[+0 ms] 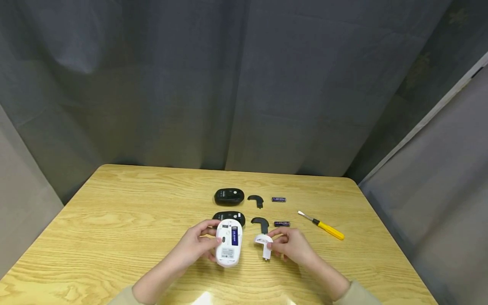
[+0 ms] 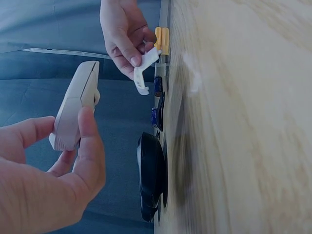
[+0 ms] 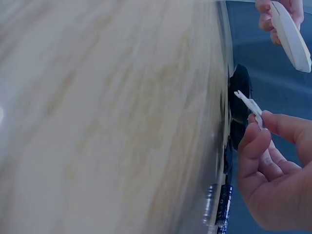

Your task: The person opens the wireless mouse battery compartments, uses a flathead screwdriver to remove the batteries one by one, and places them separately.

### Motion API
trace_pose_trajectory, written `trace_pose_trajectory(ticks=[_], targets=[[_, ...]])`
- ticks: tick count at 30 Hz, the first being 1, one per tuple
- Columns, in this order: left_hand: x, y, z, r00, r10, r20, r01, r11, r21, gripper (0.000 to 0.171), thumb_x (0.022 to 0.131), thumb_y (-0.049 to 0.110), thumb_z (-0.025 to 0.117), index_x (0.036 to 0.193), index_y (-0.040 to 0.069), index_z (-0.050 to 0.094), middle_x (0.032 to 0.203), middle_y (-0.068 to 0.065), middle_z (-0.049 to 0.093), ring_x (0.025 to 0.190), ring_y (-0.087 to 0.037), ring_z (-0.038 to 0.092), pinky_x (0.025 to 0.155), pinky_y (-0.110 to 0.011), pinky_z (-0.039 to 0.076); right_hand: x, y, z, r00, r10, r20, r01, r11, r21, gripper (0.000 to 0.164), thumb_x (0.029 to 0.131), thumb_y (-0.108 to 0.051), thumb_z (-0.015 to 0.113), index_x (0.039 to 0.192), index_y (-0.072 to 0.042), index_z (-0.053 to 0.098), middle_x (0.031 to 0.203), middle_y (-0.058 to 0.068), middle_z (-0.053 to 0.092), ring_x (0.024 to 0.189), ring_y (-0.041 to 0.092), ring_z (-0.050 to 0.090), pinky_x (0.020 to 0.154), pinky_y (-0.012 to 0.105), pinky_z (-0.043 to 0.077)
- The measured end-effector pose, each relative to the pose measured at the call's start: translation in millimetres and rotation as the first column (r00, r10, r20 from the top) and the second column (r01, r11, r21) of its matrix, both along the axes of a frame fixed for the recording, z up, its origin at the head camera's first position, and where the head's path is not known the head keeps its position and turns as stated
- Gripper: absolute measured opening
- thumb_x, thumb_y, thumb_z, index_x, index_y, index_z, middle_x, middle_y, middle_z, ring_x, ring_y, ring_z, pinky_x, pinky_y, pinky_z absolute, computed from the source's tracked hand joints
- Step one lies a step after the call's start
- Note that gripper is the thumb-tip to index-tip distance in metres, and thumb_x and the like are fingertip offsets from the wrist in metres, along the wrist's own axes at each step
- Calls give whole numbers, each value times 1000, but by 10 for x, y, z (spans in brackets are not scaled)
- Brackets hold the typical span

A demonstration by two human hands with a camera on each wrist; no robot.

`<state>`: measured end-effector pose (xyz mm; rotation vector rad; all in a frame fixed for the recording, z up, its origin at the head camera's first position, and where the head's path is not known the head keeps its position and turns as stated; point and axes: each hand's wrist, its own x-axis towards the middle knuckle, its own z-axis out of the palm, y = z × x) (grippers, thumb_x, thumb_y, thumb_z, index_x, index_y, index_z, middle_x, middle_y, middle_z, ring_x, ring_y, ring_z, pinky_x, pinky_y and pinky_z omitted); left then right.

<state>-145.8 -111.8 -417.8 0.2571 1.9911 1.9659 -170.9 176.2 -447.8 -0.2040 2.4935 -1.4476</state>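
A white computer mouse [image 1: 228, 250], its underside turned toward the head camera, is held by my left hand [image 1: 197, 243] above the table. A blue battery [image 1: 234, 236] sits in its uncovered compartment. My right hand [image 1: 291, 245] pinches a white battery cover [image 1: 266, 250] with a curved end and a narrow tab, apart from the mouse. In the left wrist view the mouse [image 2: 75, 107] is seen edge-on between thumb and fingers. The right wrist view shows the cover [image 3: 251, 105] between thumb and fingertips.
Behind the white mouse lie two black mice, one farther back [image 1: 229, 196] and one nearer [image 1: 230, 217], partly hidden. Two black battery covers [image 1: 256, 200] [image 1: 261, 223] and two loose batteries [image 1: 278, 199] [image 1: 282, 224] lie beside them. A yellow-handled screwdriver [image 1: 329, 230] rests at the right on the wooden table [image 1: 133, 203].
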Motion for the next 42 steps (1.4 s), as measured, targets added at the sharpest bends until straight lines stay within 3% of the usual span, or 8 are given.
trace_pose_trajectory(ticks=[21,34,42], targets=[[8,14,14,1000,-19,-8,19,1000,9,58,79,11,64,131,5,38,107,-18,52,75,-22,60,61,-40,53,-74,5,-81,996,71,-45,-63,986,156,18,76,-15,69,91,-7,63,67,1,57,45,10,45,35,21,38],[12,24,16,1000,-27,-6,27,1000,9,58,79,11,63,130,5,38,106,-18,52,73,-22,60,60,-39,53,-171,33,-93,989,144,-41,-135,976,171,17,74,-15,71,85,-5,62,65,3,56,39,9,43,33,21,38],[19,31,41,1000,-26,-7,26,1000,3,57,79,11,63,130,5,39,107,-18,52,74,-22,60,61,-39,53,-197,44,-114,989,140,-43,-131,978,161,18,72,-13,72,84,-5,61,66,4,56,41,10,44,34,23,39]])
